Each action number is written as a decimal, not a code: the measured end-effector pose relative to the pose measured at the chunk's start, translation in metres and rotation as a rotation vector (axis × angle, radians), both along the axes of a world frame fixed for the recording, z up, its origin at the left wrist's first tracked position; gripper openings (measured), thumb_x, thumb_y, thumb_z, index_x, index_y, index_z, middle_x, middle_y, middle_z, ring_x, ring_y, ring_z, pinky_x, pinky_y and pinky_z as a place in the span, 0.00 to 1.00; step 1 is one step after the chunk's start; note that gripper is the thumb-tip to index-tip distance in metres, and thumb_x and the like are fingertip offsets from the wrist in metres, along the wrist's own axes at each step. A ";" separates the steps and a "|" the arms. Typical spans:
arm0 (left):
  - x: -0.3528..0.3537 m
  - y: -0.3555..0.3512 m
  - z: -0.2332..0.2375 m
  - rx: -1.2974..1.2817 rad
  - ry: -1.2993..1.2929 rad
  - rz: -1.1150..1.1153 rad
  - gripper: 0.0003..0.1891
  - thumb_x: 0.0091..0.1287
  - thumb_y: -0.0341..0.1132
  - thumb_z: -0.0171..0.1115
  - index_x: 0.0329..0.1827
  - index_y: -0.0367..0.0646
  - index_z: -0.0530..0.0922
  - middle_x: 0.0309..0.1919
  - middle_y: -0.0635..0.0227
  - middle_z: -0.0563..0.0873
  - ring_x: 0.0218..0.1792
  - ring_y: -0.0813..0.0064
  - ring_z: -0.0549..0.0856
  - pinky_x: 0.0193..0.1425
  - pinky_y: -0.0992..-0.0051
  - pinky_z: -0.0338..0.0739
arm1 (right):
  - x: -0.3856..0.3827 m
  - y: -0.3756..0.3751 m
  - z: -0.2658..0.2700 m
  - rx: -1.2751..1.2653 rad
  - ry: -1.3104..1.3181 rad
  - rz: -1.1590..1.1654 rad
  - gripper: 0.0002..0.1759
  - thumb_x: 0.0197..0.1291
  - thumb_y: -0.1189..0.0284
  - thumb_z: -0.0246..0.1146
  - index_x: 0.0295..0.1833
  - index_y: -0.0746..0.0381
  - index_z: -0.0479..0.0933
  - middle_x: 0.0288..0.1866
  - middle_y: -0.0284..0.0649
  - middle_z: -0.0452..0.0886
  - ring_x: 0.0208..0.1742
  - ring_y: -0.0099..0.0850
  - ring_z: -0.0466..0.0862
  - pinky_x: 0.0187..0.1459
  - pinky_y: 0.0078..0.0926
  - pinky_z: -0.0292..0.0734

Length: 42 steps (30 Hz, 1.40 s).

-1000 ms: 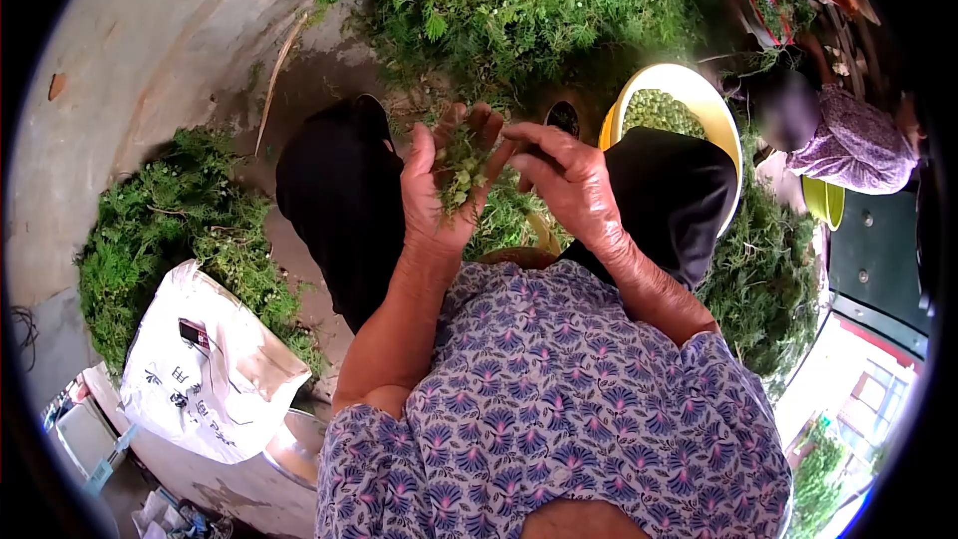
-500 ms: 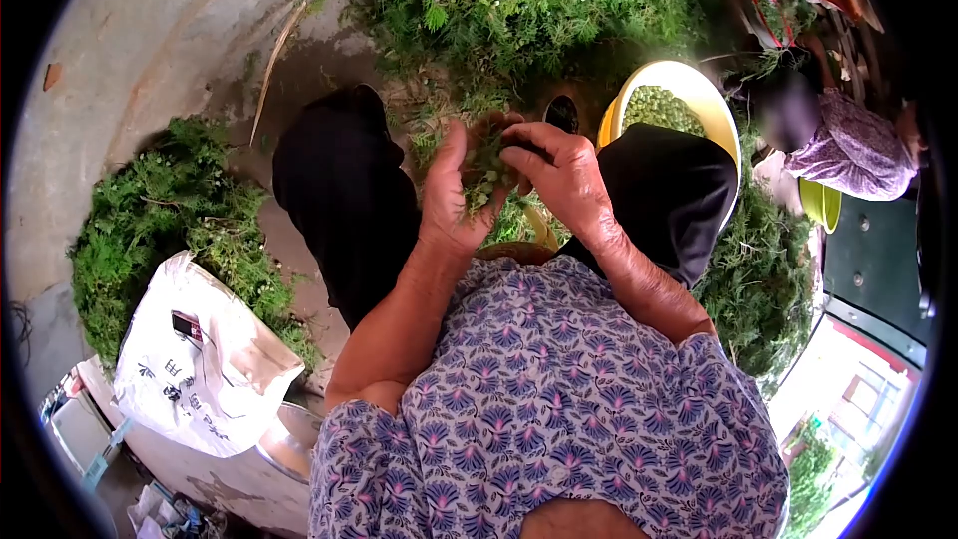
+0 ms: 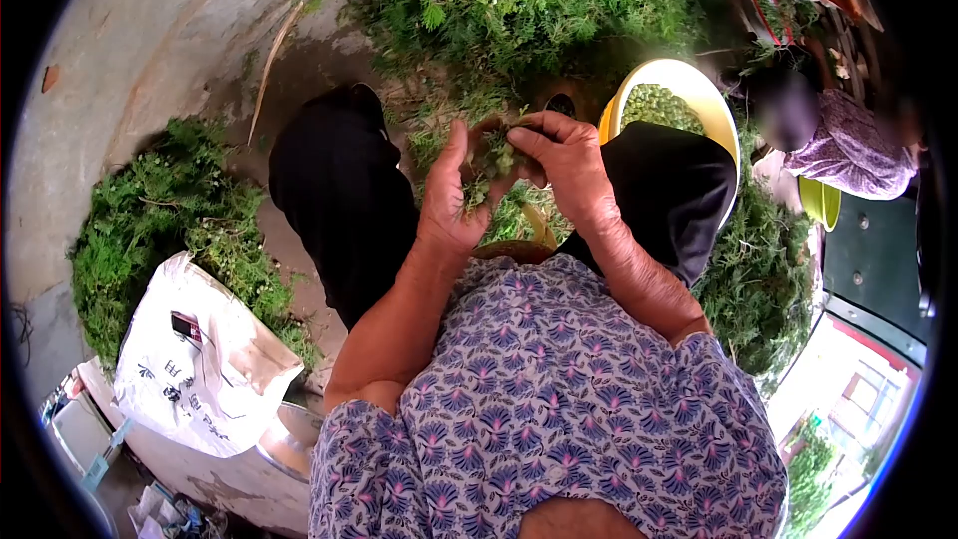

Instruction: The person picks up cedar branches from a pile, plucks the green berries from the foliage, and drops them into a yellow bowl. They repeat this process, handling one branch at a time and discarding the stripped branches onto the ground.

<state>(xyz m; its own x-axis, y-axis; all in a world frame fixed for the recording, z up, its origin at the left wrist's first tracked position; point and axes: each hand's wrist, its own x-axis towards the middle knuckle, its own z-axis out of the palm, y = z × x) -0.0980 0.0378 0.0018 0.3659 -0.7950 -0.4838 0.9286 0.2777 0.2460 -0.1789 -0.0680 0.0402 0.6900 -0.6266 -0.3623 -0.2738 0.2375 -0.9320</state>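
A small evergreen sprig (image 3: 491,158) with scale-like leaves is held between my two hands, in front of my lap. My left hand (image 3: 454,202) cups it from the left, thumb pointing up and the other fingers curled behind the leaves, partly hidden. At the sprig's upper right side, my right hand (image 3: 569,155) is closed in a pinch, thumb against forefinger. Whether a berry is between those fingertips is too small to make out. Just right of my right hand, a yellow bucket (image 3: 726,120) holds many small green berries (image 3: 659,108).
A large heap of evergreen branches (image 3: 529,0) lies ahead, with more piles at left (image 3: 150,210) and right (image 3: 763,279). A white sack (image 3: 205,359) with a phone (image 3: 186,326) on it is at lower left. Another person in a patterned sleeve (image 3: 853,145) is at right.
My right hand has shifted slightly upward and its thumb has moved along the sprig, showing more of the leaves. The left hand stays nearly in place, still holding the sprig.
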 end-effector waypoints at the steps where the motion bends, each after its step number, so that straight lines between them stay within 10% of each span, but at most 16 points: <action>1: -0.001 0.000 0.000 -0.003 0.001 -0.004 0.24 0.70 0.51 0.45 0.50 0.35 0.72 0.43 0.58 0.80 0.41 0.67 0.82 0.44 0.71 0.82 | -0.001 -0.002 0.001 0.109 -0.015 -0.056 0.06 0.56 0.77 0.63 0.37 0.68 0.78 0.24 0.32 0.78 0.17 0.16 0.74 0.17 0.11 0.66; 13: -0.002 -0.001 0.006 0.052 -0.234 -0.060 0.11 0.63 0.31 0.58 0.47 0.39 0.74 0.35 0.65 0.81 0.35 0.72 0.82 0.42 0.76 0.82 | 0.000 0.005 -0.004 -0.302 0.012 -0.016 0.05 0.56 0.77 0.62 0.35 0.69 0.77 0.24 0.35 0.79 0.19 0.17 0.74 0.19 0.16 0.70; 19: 0.001 0.001 0.009 0.142 -0.224 -0.132 0.08 0.60 0.28 0.61 0.42 0.41 0.76 0.30 0.70 0.80 0.31 0.78 0.80 0.35 0.82 0.77 | 0.004 0.008 0.000 -0.208 0.020 -0.051 0.05 0.56 0.77 0.61 0.35 0.69 0.77 0.22 0.35 0.78 0.18 0.17 0.73 0.19 0.17 0.69; 27: 0.006 0.000 -0.001 0.059 -0.167 -0.136 0.16 0.59 0.31 0.60 0.49 0.39 0.70 0.29 0.67 0.79 0.25 0.80 0.77 0.27 0.84 0.70 | 0.004 0.001 0.000 0.523 -0.243 -0.169 0.04 0.60 0.76 0.59 0.35 0.67 0.72 0.23 0.32 0.73 0.18 0.19 0.70 0.17 0.16 0.66; 42: 0.004 0.001 0.020 0.207 -0.296 -0.216 0.11 0.61 0.30 0.60 0.45 0.38 0.77 0.31 0.68 0.81 0.28 0.80 0.78 0.25 0.86 0.70 | 0.003 -0.003 -0.003 0.339 -0.222 -0.207 0.04 0.60 0.76 0.60 0.38 0.65 0.73 0.23 0.32 0.74 0.20 0.19 0.73 0.21 0.16 0.72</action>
